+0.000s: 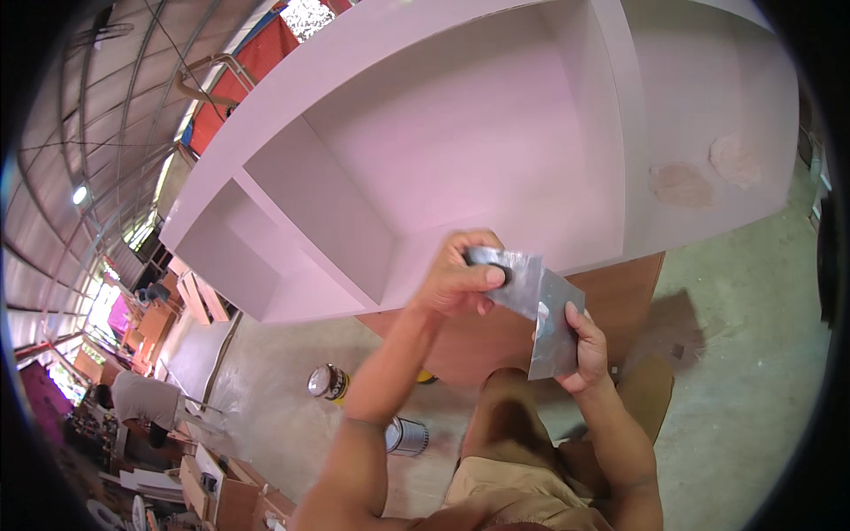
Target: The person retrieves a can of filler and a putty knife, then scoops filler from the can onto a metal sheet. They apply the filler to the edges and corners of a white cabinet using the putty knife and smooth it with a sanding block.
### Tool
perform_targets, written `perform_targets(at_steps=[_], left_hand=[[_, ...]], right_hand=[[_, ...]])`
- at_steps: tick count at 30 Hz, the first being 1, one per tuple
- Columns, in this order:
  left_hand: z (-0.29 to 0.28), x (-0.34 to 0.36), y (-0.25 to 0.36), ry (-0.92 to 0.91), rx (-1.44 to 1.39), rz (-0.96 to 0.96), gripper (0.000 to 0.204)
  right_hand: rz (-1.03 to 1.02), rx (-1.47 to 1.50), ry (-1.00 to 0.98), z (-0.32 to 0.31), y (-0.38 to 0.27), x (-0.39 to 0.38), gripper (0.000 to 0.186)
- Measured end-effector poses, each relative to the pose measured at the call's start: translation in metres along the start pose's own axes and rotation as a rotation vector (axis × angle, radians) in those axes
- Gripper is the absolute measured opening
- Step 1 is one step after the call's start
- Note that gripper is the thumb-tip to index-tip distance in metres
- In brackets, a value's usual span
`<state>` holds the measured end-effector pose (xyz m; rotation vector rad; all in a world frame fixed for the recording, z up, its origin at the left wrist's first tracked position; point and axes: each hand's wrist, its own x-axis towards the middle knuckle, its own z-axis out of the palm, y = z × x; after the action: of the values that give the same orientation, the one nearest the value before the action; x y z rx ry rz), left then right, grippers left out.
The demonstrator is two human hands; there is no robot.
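Observation:
My left hand (460,279) is closed around a wide metal putty knife (524,281), thumb on its dark grip. The knife's blade edge meets a flat grey metal plate (556,350), which my right hand (588,354) grips at its right side. A small dab of whitish putty (544,314) sits on the plate. Both hands are held in front of a pale pinkish cabinet (624,133) with open compartments. At the cabinet's right end, a brownish patch (680,184) and a paler patch (735,161) mark the panel.
A brown board (478,345) lies below the cabinet. Two cans stand on the floor to my left, one dark and yellow (328,382), one silvery (407,436). Farther left, a bending person (146,398) is near wood pieces (226,487).

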<state>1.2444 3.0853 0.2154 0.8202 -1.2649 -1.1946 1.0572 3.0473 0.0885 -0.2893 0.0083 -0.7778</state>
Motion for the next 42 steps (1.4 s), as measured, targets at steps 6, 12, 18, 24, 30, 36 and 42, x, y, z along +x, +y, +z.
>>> perform_targets(at_steps=[6, 12, 18, 24, 30, 36, 42], left_hand=[[-0.03, -0.009, -0.064, -0.082, -0.104, -0.291, 0.03], [-0.043, -0.046, -0.012, 0.075, 0.313, -0.235, 0.019], [0.033, -0.05, -0.074, 0.563, -0.204, 0.079, 0.016], [0.059, -0.028, -0.099, 0.622, -0.24, 0.103, 0.022], [0.033, -0.061, -0.092, 0.398, 0.409, 0.352, 0.025], [0.045, -0.065, -0.099, 0.023, 0.982, 0.933, 0.033], [0.027, -0.067, -0.082, -0.115, 1.073, 0.846, 0.042]], right_hand=[[-0.019, -0.073, 0.015, 0.019, 0.005, -0.017, 0.033], [-0.341, -0.216, -0.012, 0.025, -0.01, -0.015, 0.03], [-1.141, -0.773, 0.131, 0.03, 0.009, 0.011, 0.045], [-1.206, -1.239, 0.029, 0.022, 0.006, 0.0, 0.037], [-0.532, -0.696, 0.122, 0.002, -0.009, -0.031, 0.03], [-0.189, -0.079, 0.181, -0.031, -0.01, -0.024, 0.03], [-0.139, -0.16, 0.167, -0.02, -0.01, -0.024, 0.031]])
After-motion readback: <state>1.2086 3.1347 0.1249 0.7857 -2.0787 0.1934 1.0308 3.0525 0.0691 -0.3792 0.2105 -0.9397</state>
